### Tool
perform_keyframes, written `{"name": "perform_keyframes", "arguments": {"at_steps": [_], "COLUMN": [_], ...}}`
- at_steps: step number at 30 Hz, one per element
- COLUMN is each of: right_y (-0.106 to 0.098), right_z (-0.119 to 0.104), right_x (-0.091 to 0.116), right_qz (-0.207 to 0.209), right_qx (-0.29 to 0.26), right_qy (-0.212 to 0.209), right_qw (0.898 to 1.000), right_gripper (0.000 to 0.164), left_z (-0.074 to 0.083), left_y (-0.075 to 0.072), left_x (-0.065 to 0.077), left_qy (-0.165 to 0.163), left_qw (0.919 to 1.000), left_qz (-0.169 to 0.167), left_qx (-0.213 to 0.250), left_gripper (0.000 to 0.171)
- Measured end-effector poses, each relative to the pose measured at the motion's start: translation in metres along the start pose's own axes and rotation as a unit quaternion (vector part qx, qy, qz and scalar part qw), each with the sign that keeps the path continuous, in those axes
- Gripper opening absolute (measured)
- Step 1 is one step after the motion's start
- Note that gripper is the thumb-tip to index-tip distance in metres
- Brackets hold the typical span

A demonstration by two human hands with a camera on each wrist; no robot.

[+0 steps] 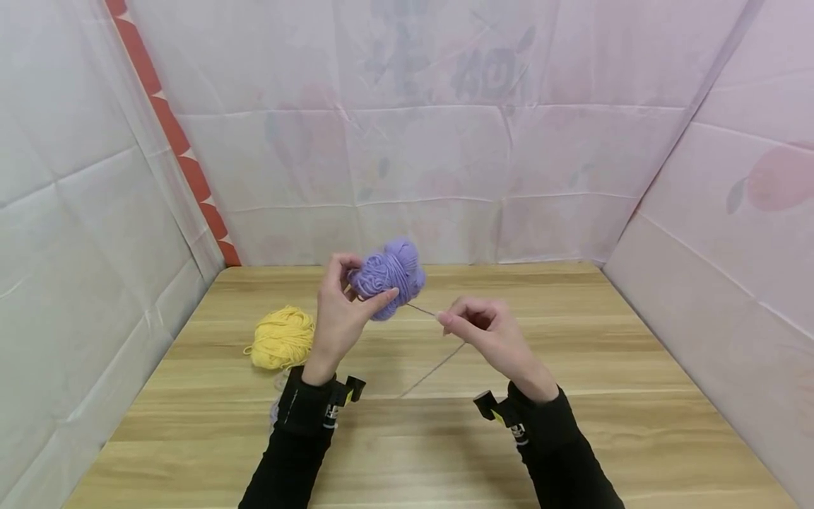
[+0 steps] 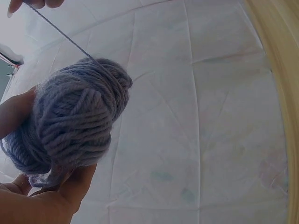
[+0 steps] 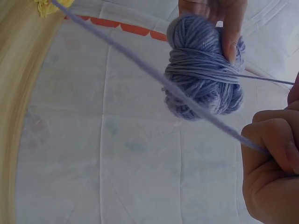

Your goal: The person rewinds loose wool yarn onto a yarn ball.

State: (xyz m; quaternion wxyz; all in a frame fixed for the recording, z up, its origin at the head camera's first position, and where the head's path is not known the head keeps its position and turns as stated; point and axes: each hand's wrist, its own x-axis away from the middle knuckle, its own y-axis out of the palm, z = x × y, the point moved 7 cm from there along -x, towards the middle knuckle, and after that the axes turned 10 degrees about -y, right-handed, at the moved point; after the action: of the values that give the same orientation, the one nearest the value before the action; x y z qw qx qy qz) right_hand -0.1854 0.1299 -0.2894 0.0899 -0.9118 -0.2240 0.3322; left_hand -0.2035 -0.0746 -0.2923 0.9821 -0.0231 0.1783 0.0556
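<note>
A purple ball of yarn [image 1: 389, 274], bound round its middle by wraps of its own strand, is held up over the table in my left hand [image 1: 343, 311]. The thumb lies across its near side and the fingers curl behind it. To the right, my right hand [image 1: 492, 336] pinches the strand [image 1: 421, 309] between thumb and fingers, a short way off the ball. From the ball to the pinch the strand runs taut. Past the right hand, the strand's tail [image 1: 432, 371] slants down to the left. In the right wrist view that strand [image 3: 154, 72] passes through the curled fingers.
A yellow ball of yarn [image 1: 282, 338] lies on the wooden table [image 1: 636, 424] to the left of my left forearm. Part of a pale bundle [image 1: 275, 410] shows beside the left sleeve. White sheeting [image 1: 432, 155] encloses the table at the back and sides.
</note>
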Motion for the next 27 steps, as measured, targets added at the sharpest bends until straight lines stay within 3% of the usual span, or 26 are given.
{"name": "perform_keyframes", "arguments": {"at_steps": [6, 11, 19, 27], "right_y": [-0.011, -0.023, -0.033, -0.032], "right_z": [-0.006, -0.009, -0.010, -0.006], "right_x": [0.004, 0.006, 0.005, 0.003], "right_qz": [0.025, 0.059, 0.096, 0.097], "right_qx": [-0.008, -0.005, -0.004, 0.006], "right_qy": [-0.014, -0.034, -0.034, -0.060], "right_qw": [1.000, 0.998, 0.995, 0.993], "right_gripper": [0.009, 0.009, 0.005, 0.005], "left_z": [-0.004, -0.006, -0.009, -0.004], "left_y": [0.004, 0.013, 0.028, 0.039], "left_x": [0.000, 0.002, 0.005, 0.012], "left_qy": [-0.011, -0.009, -0.005, 0.021], "left_qw": [0.9993, 0.9945, 0.9793, 0.9603], "left_qz": [-0.017, -0.062, -0.142, -0.226], "left_qx": [-0.033, -0.083, -0.144, -0.162], "left_gripper": [0.054, 0.055, 0.055, 0.055]}}
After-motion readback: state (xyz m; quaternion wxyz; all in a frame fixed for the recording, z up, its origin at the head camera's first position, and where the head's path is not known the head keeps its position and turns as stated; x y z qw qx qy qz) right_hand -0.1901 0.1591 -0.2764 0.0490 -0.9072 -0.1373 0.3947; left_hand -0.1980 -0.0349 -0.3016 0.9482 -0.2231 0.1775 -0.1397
